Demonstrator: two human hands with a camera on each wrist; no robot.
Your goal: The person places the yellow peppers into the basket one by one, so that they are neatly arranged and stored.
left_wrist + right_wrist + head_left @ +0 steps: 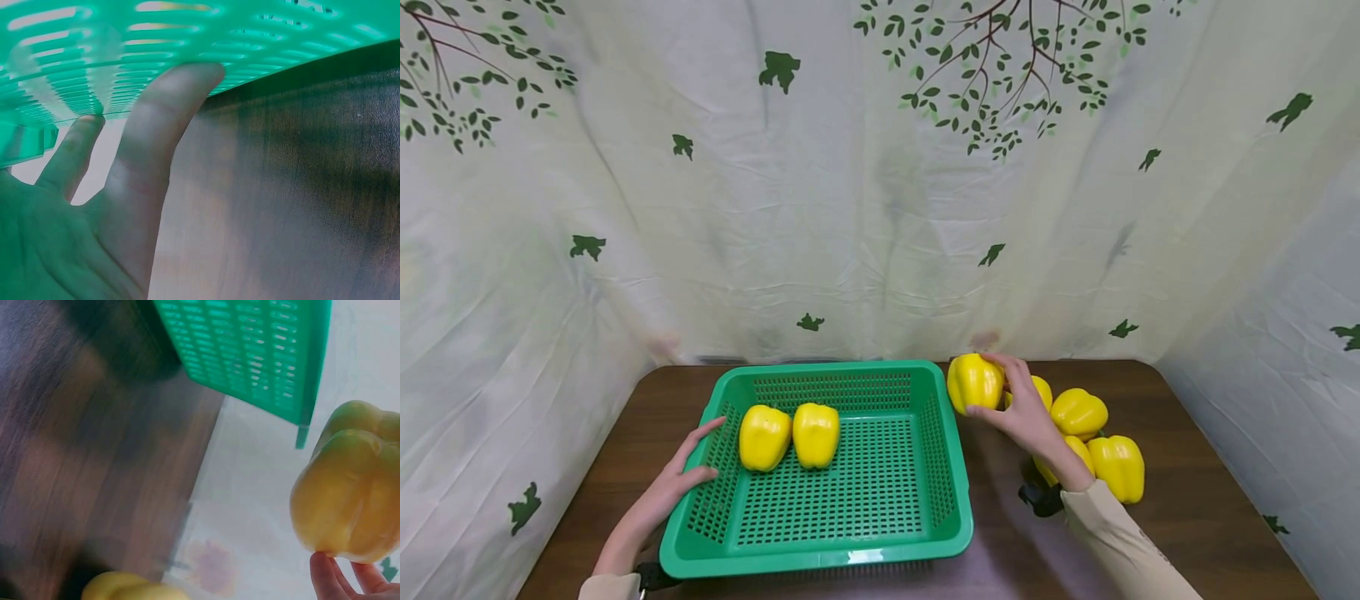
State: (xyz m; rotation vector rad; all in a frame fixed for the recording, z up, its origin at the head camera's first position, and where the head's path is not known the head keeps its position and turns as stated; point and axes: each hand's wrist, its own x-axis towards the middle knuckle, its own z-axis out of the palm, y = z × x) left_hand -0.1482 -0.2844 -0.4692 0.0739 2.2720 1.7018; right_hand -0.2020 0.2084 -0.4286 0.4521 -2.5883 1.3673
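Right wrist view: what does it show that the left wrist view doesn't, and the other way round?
Right wrist only: the right hand with its fingertips against a yellow pepper, and part of another pepper at the bottom edge.

Left wrist only: the left hand, palm and thumb in sight, close up at the slotted wall; yellow tints show through some slots, no clear pepper.

Both: the green basket and the wooden table.

There was the left hand [662, 490], low and to the side, thumb [147, 140] and fingers [698, 435] stretched apart; across on the right, the forearm [1120, 537] slanted inward and forward, the right hand [1026, 408] at its end, thumb and fingers curved in a grip!
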